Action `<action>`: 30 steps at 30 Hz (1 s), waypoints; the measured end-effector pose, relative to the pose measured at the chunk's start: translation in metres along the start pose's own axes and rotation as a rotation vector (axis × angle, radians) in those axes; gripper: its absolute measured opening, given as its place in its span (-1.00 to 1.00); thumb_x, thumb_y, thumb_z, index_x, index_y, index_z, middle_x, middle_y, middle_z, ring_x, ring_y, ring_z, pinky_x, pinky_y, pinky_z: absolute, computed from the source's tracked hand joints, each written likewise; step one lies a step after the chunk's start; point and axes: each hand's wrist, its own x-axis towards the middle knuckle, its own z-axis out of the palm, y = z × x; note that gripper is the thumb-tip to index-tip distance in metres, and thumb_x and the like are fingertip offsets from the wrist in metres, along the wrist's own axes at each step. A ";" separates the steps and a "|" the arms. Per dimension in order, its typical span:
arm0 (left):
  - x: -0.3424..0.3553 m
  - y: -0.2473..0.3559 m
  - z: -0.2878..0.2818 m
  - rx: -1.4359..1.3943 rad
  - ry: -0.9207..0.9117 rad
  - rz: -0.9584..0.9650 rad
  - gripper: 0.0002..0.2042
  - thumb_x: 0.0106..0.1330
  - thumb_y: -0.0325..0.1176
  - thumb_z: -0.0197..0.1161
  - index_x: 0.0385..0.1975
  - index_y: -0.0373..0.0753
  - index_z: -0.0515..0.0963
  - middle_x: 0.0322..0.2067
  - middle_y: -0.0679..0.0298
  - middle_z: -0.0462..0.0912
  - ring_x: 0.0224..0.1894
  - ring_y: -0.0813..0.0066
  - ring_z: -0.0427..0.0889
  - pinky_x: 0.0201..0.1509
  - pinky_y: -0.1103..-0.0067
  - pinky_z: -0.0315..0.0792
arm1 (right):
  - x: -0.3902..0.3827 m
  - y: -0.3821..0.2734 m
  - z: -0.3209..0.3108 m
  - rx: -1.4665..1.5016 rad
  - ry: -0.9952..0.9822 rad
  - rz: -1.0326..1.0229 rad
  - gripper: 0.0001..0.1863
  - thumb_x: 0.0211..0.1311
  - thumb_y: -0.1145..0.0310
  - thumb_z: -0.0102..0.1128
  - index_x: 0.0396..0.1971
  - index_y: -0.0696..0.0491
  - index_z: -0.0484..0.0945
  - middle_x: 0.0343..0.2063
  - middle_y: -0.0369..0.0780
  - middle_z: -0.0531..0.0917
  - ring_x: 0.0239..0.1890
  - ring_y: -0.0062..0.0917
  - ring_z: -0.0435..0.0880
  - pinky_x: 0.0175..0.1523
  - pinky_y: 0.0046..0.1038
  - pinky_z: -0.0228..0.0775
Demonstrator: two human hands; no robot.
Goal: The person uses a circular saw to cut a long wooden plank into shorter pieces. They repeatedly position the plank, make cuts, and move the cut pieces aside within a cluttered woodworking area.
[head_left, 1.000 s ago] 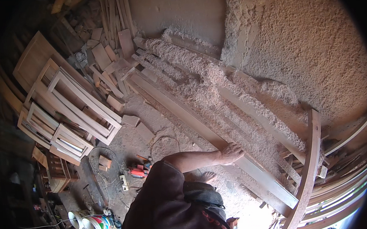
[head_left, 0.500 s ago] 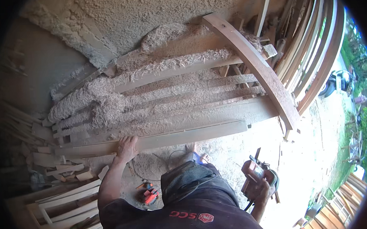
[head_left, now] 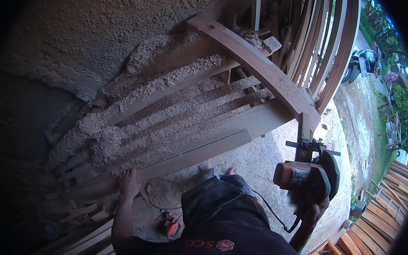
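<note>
My left hand [head_left: 128,183] rests flat on the near end of a long wooden plank [head_left: 192,158] that lies across a stack of boards. My right hand [head_left: 312,210] grips a circular saw [head_left: 308,175] with a reddish motor housing and a dark blade guard, held up at my right side, apart from the plank. Its black cord [head_left: 268,209] trails down past my waist. Wood shavings [head_left: 121,132] cover the boards beyond the plank.
A thick curved beam [head_left: 256,64] lies across the boards at upper right, with bent wooden slats [head_left: 333,42] leaning behind it. A small orange tool [head_left: 168,223] lies on the ground by my feet. Offcuts and frames [head_left: 81,244] sit at lower left. A parked motorbike [head_left: 364,63] stands outside.
My head has turned right, shifting the view. The saw in my right hand has risen and come nearer to the camera. My left hand stays on the plank.
</note>
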 end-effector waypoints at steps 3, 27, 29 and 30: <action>0.002 0.039 -0.006 -0.025 0.076 -0.047 -0.08 -0.06 -0.16 0.67 0.35 -0.21 0.31 0.29 0.05 0.42 0.38 -0.05 0.34 0.47 0.04 0.19 | 0.043 -0.014 0.003 -0.042 -0.217 0.034 -0.58 0.23 0.37 0.41 0.07 0.18 0.61 -0.39 -0.33 0.70 -0.42 -0.68 0.63 -0.31 -0.59 0.46; 0.049 0.385 -0.035 -0.079 0.085 -0.180 0.30 -0.11 0.10 0.68 0.61 -0.14 -0.07 0.61 0.08 -0.10 0.65 -0.03 -0.15 0.68 0.05 -0.13 | 0.266 -0.053 0.098 -0.634 -1.815 -0.568 -0.49 0.07 0.36 0.50 0.08 0.12 0.66 -0.25 -0.07 0.80 -0.17 -0.31 0.82 -0.04 -0.30 0.62; 0.059 0.389 -0.029 -0.037 0.044 -0.181 0.28 -0.09 0.12 0.66 0.60 -0.17 -0.05 0.59 0.06 -0.04 0.63 -0.06 -0.10 0.68 0.08 -0.09 | 0.268 -0.042 0.102 -0.607 -1.820 -0.591 -0.48 0.10 0.34 0.50 0.10 0.11 0.65 -0.25 -0.06 0.81 -0.18 -0.34 0.84 -0.05 -0.32 0.64; 0.063 0.391 -0.026 -0.035 0.041 -0.184 0.27 -0.08 0.13 0.65 0.59 -0.18 -0.03 0.58 0.06 -0.01 0.62 -0.07 -0.07 0.68 0.11 -0.07 | 0.271 -0.037 0.103 -0.568 -1.832 -0.599 -0.48 0.10 0.34 0.50 0.10 0.11 0.65 -0.25 -0.06 0.81 -0.18 -0.34 0.84 -0.05 -0.32 0.64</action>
